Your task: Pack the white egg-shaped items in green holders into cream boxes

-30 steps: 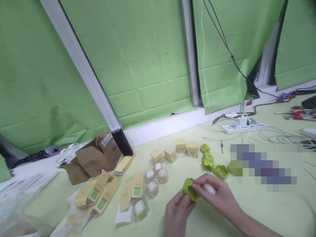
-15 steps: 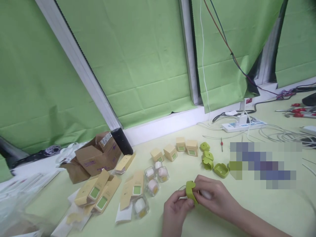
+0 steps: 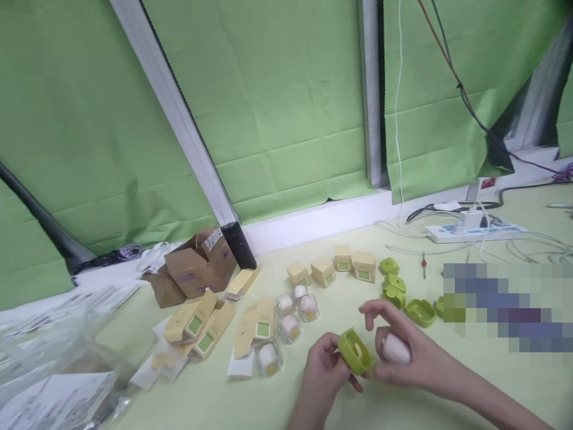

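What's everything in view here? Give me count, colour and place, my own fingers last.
Curtains: several, green, across the back
Cardboard box: one, brown, back left
Cylinder: one, black, beside the cardboard box
Closed cartons: four, cream, mid-table
Clear cases: about five, transparent, in front of the closed cartons
Opened cartons: several, cream, left of the clear cases
Green shells: at least four, right of the closed cartons
Small tool: one, red and grey, right
Power strip: one, white, back right
Cables: several, white, red and dark, right
Plastic wrap: count unclear, transparent, left
Table: one, pale yellow-green, beneath
Held shell: one, green, lower middle
White piece: one, right of the held shell
Left fingers: one hand's, holding the held shell
Right fingers: one hand's, holding the white piece
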A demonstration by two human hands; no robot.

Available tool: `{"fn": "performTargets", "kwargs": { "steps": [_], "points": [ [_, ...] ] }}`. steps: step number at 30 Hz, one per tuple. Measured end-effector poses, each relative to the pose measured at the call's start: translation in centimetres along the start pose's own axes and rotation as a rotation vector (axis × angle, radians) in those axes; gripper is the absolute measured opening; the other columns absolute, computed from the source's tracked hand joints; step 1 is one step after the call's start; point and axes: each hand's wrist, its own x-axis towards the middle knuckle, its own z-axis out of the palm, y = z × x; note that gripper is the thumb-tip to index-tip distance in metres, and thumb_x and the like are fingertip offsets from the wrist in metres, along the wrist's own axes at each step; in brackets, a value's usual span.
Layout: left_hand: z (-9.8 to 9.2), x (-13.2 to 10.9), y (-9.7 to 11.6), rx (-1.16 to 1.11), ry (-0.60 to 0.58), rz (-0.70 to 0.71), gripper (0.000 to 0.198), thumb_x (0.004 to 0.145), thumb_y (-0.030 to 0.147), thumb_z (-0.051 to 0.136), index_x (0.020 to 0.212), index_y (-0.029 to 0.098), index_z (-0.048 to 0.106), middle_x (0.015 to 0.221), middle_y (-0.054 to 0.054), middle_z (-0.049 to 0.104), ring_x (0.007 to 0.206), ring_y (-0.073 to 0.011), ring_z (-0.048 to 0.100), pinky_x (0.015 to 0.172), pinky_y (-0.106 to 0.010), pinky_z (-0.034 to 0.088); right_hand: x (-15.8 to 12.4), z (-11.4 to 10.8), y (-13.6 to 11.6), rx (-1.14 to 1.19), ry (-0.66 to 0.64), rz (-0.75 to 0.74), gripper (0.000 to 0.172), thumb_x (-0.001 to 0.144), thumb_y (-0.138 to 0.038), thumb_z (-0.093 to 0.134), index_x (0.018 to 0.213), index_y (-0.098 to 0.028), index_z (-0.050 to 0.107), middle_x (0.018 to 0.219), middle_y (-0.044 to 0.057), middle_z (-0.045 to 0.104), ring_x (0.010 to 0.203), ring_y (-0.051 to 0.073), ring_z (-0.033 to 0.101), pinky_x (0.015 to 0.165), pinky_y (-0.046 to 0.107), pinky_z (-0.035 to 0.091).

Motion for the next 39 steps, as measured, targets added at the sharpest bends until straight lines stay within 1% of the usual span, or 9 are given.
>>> {"fn": "performTargets", "kwargs": {
  "steps": [2, 6, 10, 16, 20, 26, 31, 35, 39],
  "points": [
    [-0.1, 0.0, -0.1, -0.011, -0.048, 0.028, 0.040, 0.056, 0.045, 0.077, 0.064, 0.017, 0.050, 0.059, 0.002, 0.056, 0.051, -0.0099, 0.050, 0.046, -0.022, 0.042, -0.2, 0.1, 0.0, -0.068, -0.043, -0.090, 0.072, 0.058, -0.017, 0.079, 0.119, -0.031, 0.043, 0.112, 0.001, 0.050, 0.081, 0.015, 0.058, 0.073, 0.026, 0.048],
    [-0.5, 0.3, -0.6, -0.027, -0.051, 0.101, 0.034, 0.058, 0.036, 0.078, 0.060, 0.015, 0.052, 0.060, 0.003, 0.053, 0.058, -0.0081, 0.045, 0.054, -0.019, 0.037, -0.5, 1.0, -0.1, -0.148, -0.012, -0.240, 0.040, 0.061, -0.009, 0.072, 0.092, -0.026, 0.053, 0.089, -0.003, 0.056, 0.081, 0.016, 0.057, 0.071, 0.025, 0.045],
    [-0.7, 0.6, -1.2, -0.119, -0.006, 0.092, 0.035, 0.056, 0.037, 0.080, 0.061, 0.015, 0.052, 0.057, 0.003, 0.054, 0.053, -0.0077, 0.045, 0.049, -0.018, 0.033, -0.4, 1.5, 0.2, -0.172, 0.096, -0.293, 0.038, 0.063, -0.009, 0.069, 0.090, -0.025, 0.047, 0.089, -0.001, 0.054, 0.078, 0.016, 0.056, 0.068, 0.026, 0.045],
    [1.2, -0.7, -0.2, -0.484, -0.090, 0.001, 0.062, 0.066, 0.031, 0.076, 0.120, 0.021, 0.046, 0.099, -0.010, 0.066, 0.088, -0.0203, 0.062, 0.080, -0.035, 0.044, 0.2, 2.2, 1.3, -0.221, 0.306, -0.152, 0.035, 0.071, -0.021, 0.065, 0.094, -0.025, 0.039, 0.094, 0.003, 0.050, 0.085, 0.020, 0.056, 0.070, 0.032, 0.048],
    [1.4, -1.0, 1.1, -0.508, 0.030, -0.003, 0.039, 0.077, 0.028, 0.067, 0.111, 0.012, 0.055, 0.105, -0.013, 0.064, 0.089, -0.0178, 0.062, 0.084, -0.030, 0.044, 0.1, 2.1, 1.6, 0.007, 0.304, -0.042, 0.043, 0.069, -0.018, 0.059, 0.102, -0.026, 0.034, 0.083, -0.003, 0.051, 0.067, 0.016, 0.057, 0.060, 0.029, 0.048],
    [0.0, -1.0, 1.7, -0.537, 0.185, -0.128, 0.035, 0.086, 0.042, 0.051, 0.104, 0.012, 0.055, 0.097, -0.012, 0.065, 0.077, -0.0157, 0.064, 0.076, -0.029, 0.049, 0.6, -0.5, 1.2, 0.277, 0.272, 0.081, 0.036, 0.075, -0.036, 0.067, 0.099, -0.027, 0.042, 0.104, 0.005, 0.061, 0.096, 0.024, 0.061, 0.078, 0.038, 0.051],
    [0.5, -1.4, 1.9, -0.329, 0.006, -0.088, 0.028, 0.083, 0.040, 0.056, 0.091, 0.013, 0.054, 0.096, -0.010, 0.063, 0.080, -0.0160, 0.063, 0.077, -0.030, 0.048, 0.3, -0.4, 1.0, -0.018, 0.166, -0.191, 0.022, 0.078, -0.032, 0.066, 0.099, -0.027, 0.062, 0.117, 0.008, 0.054, 0.113, 0.026, 0.052, 0.087, 0.034, 0.049],
    [0.5, -1.2, 0.8, -0.197, -0.027, -0.058, 0.034, 0.082, 0.050, 0.053, 0.079, 0.017, 0.045, 0.069, 0.000, 0.057, 0.055, -0.0096, 0.054, 0.047, -0.021, 0.039, -0.3, 0.9, 0.9, -0.255, 0.062, -0.436, 0.040, 0.082, -0.015, 0.060, 0.117, -0.033, 0.051, 0.115, 0.004, 0.058, 0.112, 0.019, 0.054, 0.092, 0.031, 0.048],
    [0.8, -1.1, -0.5, -0.220, -0.083, -0.109, 0.040, 0.084, 0.058, 0.040, 0.083, 0.018, 0.044, 0.065, 0.002, 0.051, 0.047, -0.0078, 0.045, 0.041, -0.021, 0.030, -0.4, 1.5, 0.7, -0.362, 0.026, -0.589, 0.045, 0.080, -0.003, 0.052, 0.116, -0.030, 0.050, 0.119, 0.004, 0.061, 0.114, 0.019, 0.054, 0.093, 0.032, 0.048]
  ]
}}
